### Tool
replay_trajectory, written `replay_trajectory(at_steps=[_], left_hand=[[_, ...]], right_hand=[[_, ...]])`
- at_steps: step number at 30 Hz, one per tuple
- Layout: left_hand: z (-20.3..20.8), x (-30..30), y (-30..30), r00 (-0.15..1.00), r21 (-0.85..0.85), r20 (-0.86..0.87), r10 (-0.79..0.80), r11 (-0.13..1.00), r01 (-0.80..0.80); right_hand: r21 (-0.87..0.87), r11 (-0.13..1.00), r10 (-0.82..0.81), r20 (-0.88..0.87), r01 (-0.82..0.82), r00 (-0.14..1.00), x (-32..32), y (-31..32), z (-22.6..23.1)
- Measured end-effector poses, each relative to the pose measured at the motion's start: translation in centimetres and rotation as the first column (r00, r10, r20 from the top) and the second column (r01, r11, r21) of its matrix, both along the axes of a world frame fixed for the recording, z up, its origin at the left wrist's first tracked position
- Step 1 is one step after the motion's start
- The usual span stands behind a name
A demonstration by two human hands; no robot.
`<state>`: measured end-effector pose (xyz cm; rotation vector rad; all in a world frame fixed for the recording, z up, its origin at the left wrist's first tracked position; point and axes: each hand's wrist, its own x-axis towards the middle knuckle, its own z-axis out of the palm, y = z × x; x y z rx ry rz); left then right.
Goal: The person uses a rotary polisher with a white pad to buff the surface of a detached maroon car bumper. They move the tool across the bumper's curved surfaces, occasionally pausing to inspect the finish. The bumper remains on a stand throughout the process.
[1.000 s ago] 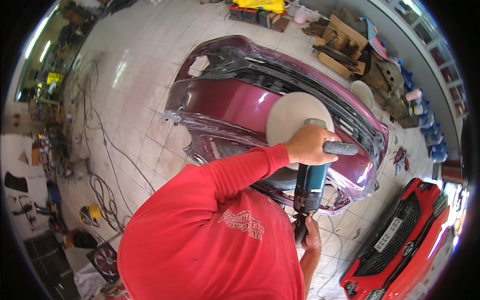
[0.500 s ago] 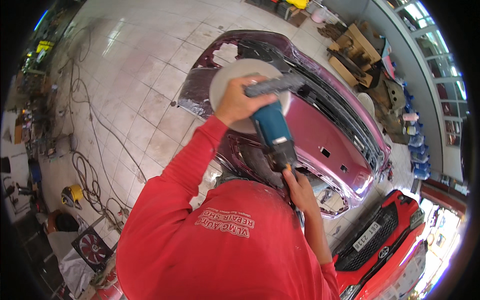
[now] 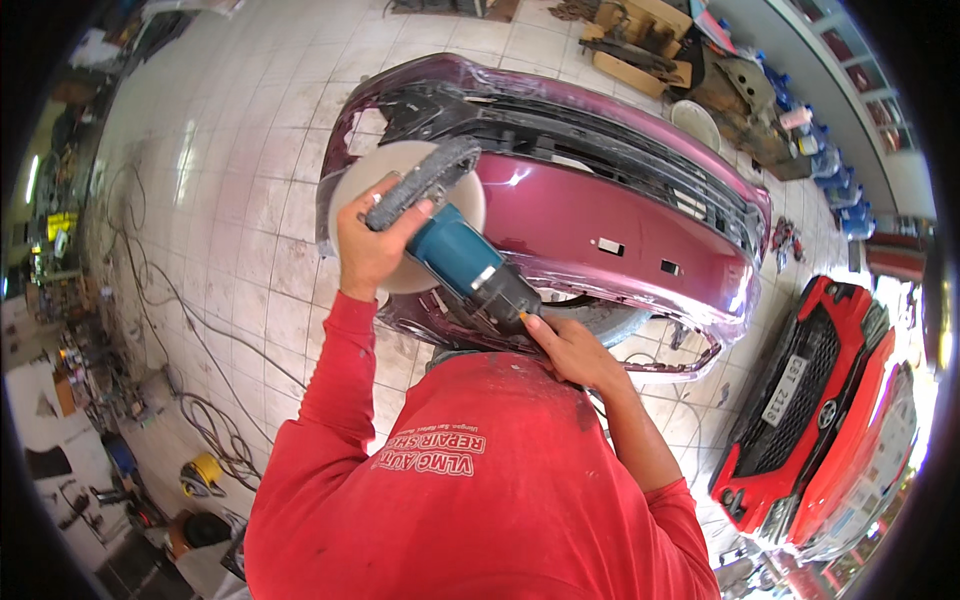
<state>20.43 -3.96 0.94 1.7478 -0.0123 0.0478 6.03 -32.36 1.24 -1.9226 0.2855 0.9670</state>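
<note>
Over the left end of the glossy maroon plastic bumper [image 3: 590,215], the round cream pad [image 3: 385,168] has come from the middle, so this end is probably being worked now. The left hand [image 3: 375,243] clasps the dark handle [image 3: 432,180] of the teal-and-black polisher [image 3: 457,248]; the right hand [image 3: 575,352] grips its rear.

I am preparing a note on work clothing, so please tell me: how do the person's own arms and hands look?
The left hand and right hand wear no gloves. The left sleeve is red, wrinkled and reaches the wrist; the right sleeve, also red, ends near the elbow, leaving the right forearm uncovered. The red shirt carries pale lettering.
</note>
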Motion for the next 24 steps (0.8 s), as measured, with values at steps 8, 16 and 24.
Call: replay_trajectory(at_steps=[8,16,24], left_hand=[[2.2,-0.7,-15.6,0.892,0.084,0.086,-0.444,0.895,0.437],[1.4,-1.5,-23.1,0.794,0.091,0.160,-0.587,0.809,0.580],[1.1,-2.4,-13.4,0.876,0.096,0.099,-0.473,0.880,0.464]], right_hand=[[0.049,0.894,-0.441,-0.086,0.446,0.893,-10.4,-7.6,1.9],[0.118,0.729,-0.662,-0.126,0.674,0.738,-15.9,-9.3,1.0],[0.057,0.915,-0.402,0.066,0.398,0.913,-12.6,-5.4,-1.0]])
